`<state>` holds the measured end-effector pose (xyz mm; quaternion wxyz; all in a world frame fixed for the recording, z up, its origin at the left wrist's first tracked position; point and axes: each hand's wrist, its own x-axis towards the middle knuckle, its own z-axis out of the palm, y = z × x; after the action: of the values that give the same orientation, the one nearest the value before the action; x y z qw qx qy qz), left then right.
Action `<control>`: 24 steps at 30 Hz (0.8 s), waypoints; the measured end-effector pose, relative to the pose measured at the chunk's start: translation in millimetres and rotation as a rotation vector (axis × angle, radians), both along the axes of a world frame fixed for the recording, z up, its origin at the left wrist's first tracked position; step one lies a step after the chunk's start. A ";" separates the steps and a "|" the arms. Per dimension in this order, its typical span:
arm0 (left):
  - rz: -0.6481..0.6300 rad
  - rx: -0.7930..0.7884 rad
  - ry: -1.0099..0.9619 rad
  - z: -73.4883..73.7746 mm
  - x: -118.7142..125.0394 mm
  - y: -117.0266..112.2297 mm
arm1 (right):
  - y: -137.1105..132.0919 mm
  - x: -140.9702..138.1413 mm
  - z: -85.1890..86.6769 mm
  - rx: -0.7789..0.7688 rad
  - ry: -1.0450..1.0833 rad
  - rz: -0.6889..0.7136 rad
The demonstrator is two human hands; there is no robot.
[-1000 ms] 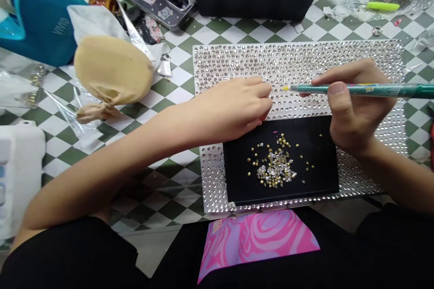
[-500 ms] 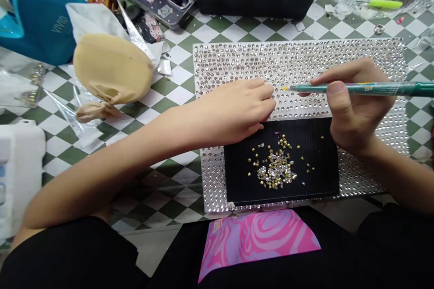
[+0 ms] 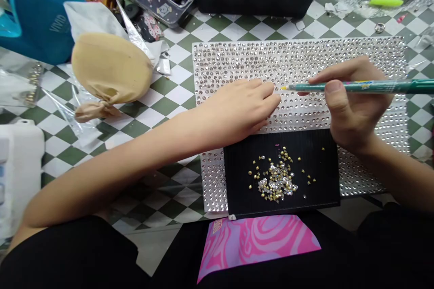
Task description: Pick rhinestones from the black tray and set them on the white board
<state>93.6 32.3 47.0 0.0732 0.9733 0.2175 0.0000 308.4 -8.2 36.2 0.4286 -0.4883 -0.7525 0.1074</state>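
Sliding closer to the person since the earlier frame, the black corrugated tray (image 3: 281, 207) is holding loose gold and clear rhinestones (image 3: 276, 180). Beyond it, the left grip (image 3: 240, 108) is resting open on the rhinestone sheet (image 3: 298, 63), while the right grip (image 3: 356, 113) is clenching a green pick-up pen (image 3: 356, 86), its yellow tip (image 3: 283, 87) hovering over the sheet just beside the left fingertips.

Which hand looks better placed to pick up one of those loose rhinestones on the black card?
Probably the right hand: it holds a green pen with its yellow tip over the rhinestone sheet. The left hand holds nothing and rests on the sheet.
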 end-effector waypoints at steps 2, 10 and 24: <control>0.011 0.041 -0.019 -3.0 1.5 -2.7 | -0.3 0.3 0.3 -0.009 -0.007 -0.002; 0.101 0.133 -0.010 -5.7 5.5 -11.4 | 0.1 -1.0 -0.5 -0.009 0.021 0.007; 0.092 0.142 0.010 -7.1 12.5 -13.8 | 0.6 -2.4 -1.5 -0.005 0.036 0.020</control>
<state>106.1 18.5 39.9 0.0030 0.9651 0.2616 0.0140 305.9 -7.6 34.7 0.4398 -0.4797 -0.7493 0.1226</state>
